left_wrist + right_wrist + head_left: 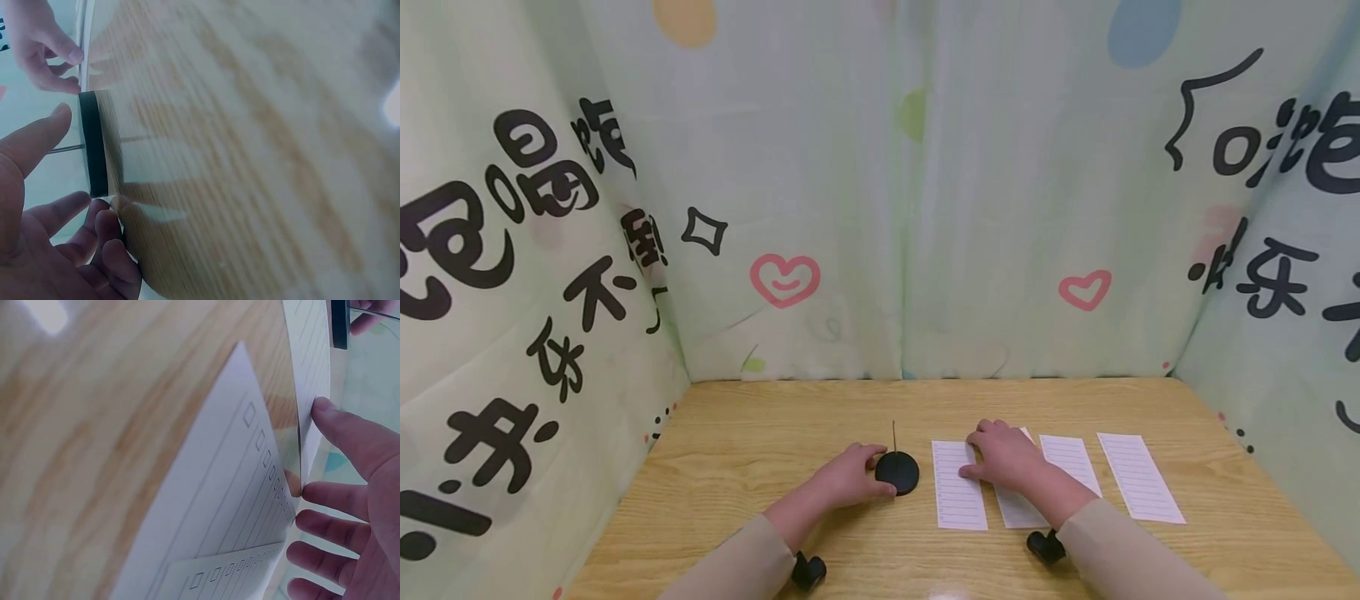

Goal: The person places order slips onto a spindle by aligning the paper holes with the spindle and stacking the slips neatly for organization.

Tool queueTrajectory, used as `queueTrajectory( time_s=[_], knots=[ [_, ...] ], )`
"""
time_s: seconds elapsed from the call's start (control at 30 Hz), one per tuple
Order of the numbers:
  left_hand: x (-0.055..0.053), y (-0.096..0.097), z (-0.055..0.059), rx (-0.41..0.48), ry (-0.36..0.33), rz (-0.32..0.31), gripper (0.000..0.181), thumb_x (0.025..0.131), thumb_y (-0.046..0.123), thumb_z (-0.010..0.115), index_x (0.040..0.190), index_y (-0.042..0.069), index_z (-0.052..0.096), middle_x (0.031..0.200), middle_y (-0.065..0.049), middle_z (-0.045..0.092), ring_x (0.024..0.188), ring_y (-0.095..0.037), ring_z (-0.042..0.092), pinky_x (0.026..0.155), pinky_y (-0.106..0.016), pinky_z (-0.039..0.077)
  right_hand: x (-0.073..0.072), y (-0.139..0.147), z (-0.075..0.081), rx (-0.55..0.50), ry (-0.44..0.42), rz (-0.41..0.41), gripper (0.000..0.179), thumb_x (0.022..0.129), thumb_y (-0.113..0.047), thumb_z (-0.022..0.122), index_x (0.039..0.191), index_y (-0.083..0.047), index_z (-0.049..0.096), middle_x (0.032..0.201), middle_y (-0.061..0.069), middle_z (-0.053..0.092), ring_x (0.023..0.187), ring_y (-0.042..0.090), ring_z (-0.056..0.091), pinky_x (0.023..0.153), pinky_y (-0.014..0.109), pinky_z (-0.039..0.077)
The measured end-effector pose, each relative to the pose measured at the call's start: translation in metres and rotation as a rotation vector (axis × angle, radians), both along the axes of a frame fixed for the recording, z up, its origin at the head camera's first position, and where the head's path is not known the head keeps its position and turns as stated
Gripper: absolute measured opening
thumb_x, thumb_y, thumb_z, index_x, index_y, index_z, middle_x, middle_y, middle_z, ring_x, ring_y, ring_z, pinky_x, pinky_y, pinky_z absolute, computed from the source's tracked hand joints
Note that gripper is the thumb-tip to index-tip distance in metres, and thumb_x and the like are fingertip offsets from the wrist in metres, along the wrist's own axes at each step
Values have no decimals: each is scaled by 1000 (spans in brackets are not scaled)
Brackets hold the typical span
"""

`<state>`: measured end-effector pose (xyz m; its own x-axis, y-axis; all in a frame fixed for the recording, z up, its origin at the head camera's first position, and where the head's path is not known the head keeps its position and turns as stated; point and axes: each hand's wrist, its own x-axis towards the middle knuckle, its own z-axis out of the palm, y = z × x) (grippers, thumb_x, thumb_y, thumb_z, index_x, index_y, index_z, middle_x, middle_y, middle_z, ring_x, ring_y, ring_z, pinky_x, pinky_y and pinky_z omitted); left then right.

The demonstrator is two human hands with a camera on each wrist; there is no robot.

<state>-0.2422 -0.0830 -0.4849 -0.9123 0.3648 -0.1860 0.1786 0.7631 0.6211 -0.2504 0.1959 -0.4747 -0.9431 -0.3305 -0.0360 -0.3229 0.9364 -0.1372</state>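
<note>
My left hand (853,477) has its thumb and fingertips on opposite sides of a black disc stand (897,473), a flat round base with a thin upright rod, low at the table. In the left wrist view the disc's edge (94,144) shows between thumb and fingers. My right hand (1006,457) reaches over the lined paper strips, its fingers nearly straight and spread. Its thumb rests at the right part of the leftmost strip (958,500). The second strip (1018,510) lies partly hidden under this hand and wrist.
Two more lined strips, a third (1071,460) and the rightmost (1138,479), lie to the right on the wooden table (760,425). Printed curtains (850,192) enclose the back and both sides. A black wrist camera (808,572) sits below each forearm.
</note>
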Motion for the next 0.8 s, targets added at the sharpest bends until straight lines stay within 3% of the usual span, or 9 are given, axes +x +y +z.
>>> queueTrajectory(
  time_s=[0.43, 0.63, 0.8],
  knots=[
    [3, 2, 3, -20, 1, 22, 67, 80, 34, 83, 138, 12, 57, 111, -9, 58, 103, -26, 58, 94, -49, 47, 4, -6, -2, -34, 12, 1, 42, 83, -37, 80, 111, -7, 71, 102, 6, 60, 94, 28, 56, 84, 49, 46],
    [1, 2, 2, -29, 13, 26, 66, 80, 33, 83, 137, 11, 57, 107, -8, 57, 95, -24, 57, 90, -48, 48, 4, -9, -7, -130, -16, -36, 36, 83, -27, 81, 109, -7, 68, 94, 3, 57, 85, 21, 55, 78, 42, 47],
    [0, 2, 0, -31, 20, 29, 65, 80, 34, 83, 136, 11, 58, 105, -8, 57, 93, -24, 57, 88, -47, 48, 5, -14, -5, -219, -65, -84, 36, 84, -18, 80, 113, -4, 64, 96, 6, 62, 86, 20, 58, 80, 42, 49]
  ],
)
